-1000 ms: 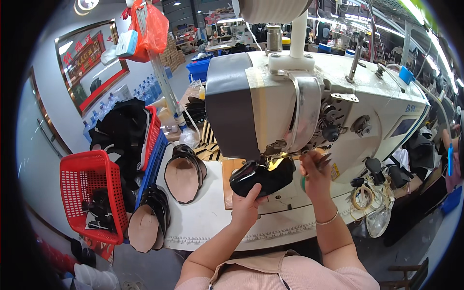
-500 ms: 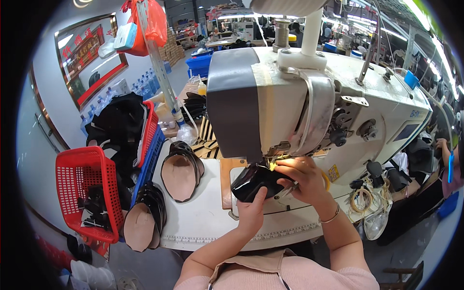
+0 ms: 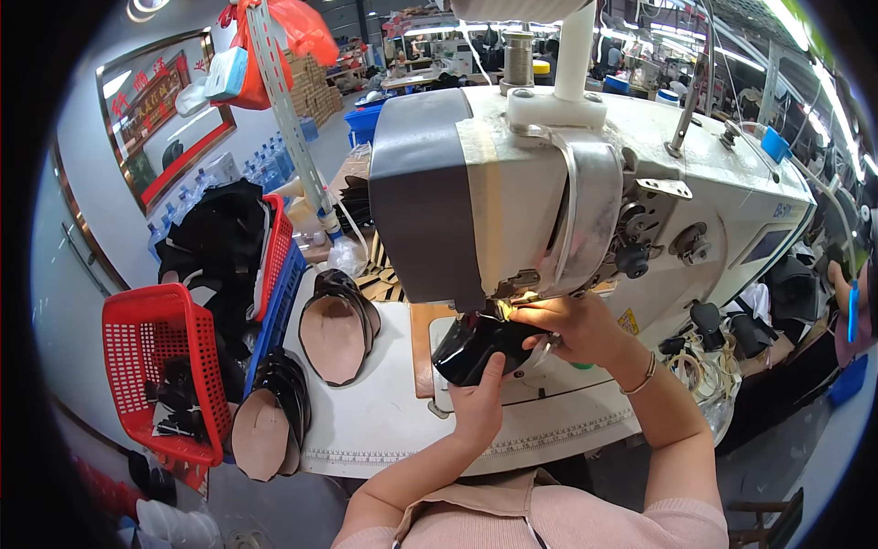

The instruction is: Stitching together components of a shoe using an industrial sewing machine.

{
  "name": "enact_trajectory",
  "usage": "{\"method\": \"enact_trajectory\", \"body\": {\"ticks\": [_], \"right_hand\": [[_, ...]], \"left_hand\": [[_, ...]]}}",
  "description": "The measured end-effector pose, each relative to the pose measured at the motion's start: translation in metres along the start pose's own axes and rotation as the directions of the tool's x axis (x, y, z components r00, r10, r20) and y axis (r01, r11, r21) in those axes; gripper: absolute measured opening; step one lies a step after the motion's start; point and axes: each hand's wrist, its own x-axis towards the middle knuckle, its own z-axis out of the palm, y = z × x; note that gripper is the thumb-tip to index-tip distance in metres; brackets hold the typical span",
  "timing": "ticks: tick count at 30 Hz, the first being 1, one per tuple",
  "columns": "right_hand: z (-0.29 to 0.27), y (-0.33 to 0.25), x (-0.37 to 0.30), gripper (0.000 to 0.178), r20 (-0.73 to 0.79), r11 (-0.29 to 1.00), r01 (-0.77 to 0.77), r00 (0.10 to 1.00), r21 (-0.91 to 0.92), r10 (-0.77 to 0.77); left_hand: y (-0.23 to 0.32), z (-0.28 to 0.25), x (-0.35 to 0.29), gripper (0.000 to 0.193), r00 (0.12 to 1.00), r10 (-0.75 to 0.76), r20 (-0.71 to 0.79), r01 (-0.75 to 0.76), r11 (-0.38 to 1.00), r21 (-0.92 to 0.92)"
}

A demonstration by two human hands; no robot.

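A glossy black shoe upper (image 3: 468,349) lies under the needle area of a large white and grey sewing machine (image 3: 416,197), lit by a small yellow lamp. My left hand (image 3: 478,403) grips its near edge, thumb on top and the other fingers hidden beneath. My right hand (image 3: 585,328) is closed at the upper's right side, its fingertips near the needle. A small silver metal tool (image 3: 547,347) shows between the right fingers; its kind is unclear. Left of the work stand two stacks of black shoe uppers with beige linings, one farther back (image 3: 334,340), one nearer (image 3: 260,430).
Red plastic baskets (image 3: 165,302) with black pieces stand at the left beside a blue crate (image 3: 274,316). A perforated metal post (image 3: 293,119) rises behind the table. Cords and a plastic bag (image 3: 718,389) hang at the right. A ruler strip (image 3: 366,456) runs along the table's front edge.
My right hand has shifted slightly, its wrist swinging a little outward, and its fingers lie closer over the upper. The upper has turned slightly. The whole view has shifted a little.
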Motion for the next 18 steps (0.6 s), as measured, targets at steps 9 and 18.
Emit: {"method": "enact_trajectory", "body": {"ticks": [9,18], "right_hand": [[0.0,-0.005,0.004,0.042,-0.025,0.998,0.021,0.999,-0.058,-0.022],[0.004,-0.016,-0.004,0.051,-0.05,0.988,-0.045,0.998,-0.149,0.038]], "left_hand": [[0.017,-0.014,0.021,0.037,0.996,0.009,0.083,-0.019,0.992,0.124],[0.04,-0.017,0.037,0.029,0.987,-0.12,0.11,0.096,0.975,0.202]]}}
